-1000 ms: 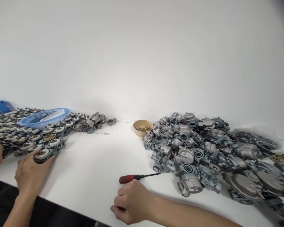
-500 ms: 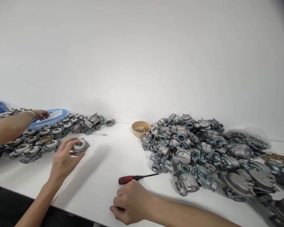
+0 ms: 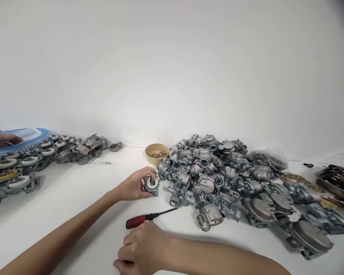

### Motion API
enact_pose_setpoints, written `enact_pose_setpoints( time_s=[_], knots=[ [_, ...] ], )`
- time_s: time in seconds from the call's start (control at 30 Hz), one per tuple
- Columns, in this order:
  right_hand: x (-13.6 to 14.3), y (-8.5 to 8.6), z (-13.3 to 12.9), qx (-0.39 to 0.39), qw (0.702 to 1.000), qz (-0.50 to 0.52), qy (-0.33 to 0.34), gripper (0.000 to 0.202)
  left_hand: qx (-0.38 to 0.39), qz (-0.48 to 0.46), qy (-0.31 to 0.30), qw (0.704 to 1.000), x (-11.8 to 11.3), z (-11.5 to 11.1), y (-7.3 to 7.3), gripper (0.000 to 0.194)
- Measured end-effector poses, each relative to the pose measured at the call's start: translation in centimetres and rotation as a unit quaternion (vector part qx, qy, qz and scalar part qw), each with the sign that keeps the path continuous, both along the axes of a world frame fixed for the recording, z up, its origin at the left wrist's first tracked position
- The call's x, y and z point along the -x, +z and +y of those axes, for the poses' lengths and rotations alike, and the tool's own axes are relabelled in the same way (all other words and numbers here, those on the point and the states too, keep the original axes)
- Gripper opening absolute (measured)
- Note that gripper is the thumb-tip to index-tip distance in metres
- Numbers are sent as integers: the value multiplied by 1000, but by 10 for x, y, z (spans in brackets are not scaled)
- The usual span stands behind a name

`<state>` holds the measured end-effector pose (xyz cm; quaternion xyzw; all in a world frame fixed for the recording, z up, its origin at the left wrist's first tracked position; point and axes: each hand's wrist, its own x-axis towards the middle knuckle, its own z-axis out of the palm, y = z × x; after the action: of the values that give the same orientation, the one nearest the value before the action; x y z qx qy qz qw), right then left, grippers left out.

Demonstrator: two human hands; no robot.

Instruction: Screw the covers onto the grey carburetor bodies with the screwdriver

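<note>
My left hand (image 3: 137,184) grips a grey metal carburetor body (image 3: 152,185) with a white ring-shaped float facing up. It is just left of the big heap of carburetors (image 3: 202,170), over the white table. Curled closed near the table's front, my right hand (image 3: 140,248) hides whatever its fingers may hold. A screwdriver (image 3: 137,220) with a red and black handle lies just beyond that hand, its tip pointing right. Behind the left hand stands a round tan bowl (image 3: 157,149) with small brass parts in it.
Rows of carburetors with white floats (image 3: 30,161) fill the left side, one float yellow. A co-worker's hand (image 3: 7,139) reaches over a blue basket (image 3: 43,133). Brass parts (image 3: 299,180), a bag of dark parts (image 3: 268,158) and a metal tray (image 3: 323,182) are at right.
My left hand has carried the carburetor from the left rows rightward to the heap's edge. The view has turned right. My right hand stays closed by the screwdriver.
</note>
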<state>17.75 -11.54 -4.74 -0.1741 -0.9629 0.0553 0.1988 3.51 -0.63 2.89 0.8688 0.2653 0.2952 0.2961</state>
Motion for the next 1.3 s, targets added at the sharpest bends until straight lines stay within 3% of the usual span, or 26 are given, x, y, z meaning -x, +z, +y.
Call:
enact_pose_setpoints(
  time_s=[0.2,0.37,0.57,0.93,1.13,1.3],
  knots=[
    [-4,-7,0,-5,999,32,6,34,65,-10,34,997,2,-12,-14,39],
    [-5,4,0,25,999,2,24,34,124,1,79,989,13,-13,-8,44],
    [-2,6,-1,26,1000,-9,6,33,86,-7,124,989,25,-4,-1,30],
    [-5,12,-2,-4,999,42,18,28,156,-1,90,984,24,-2,-7,41],
    [-5,6,-1,-26,998,65,9,27,197,-27,72,977,25,1,-11,41],
    [-5,6,-1,-33,994,102,13,28,178,-32,66,981,28,3,-9,40]
  ],
)
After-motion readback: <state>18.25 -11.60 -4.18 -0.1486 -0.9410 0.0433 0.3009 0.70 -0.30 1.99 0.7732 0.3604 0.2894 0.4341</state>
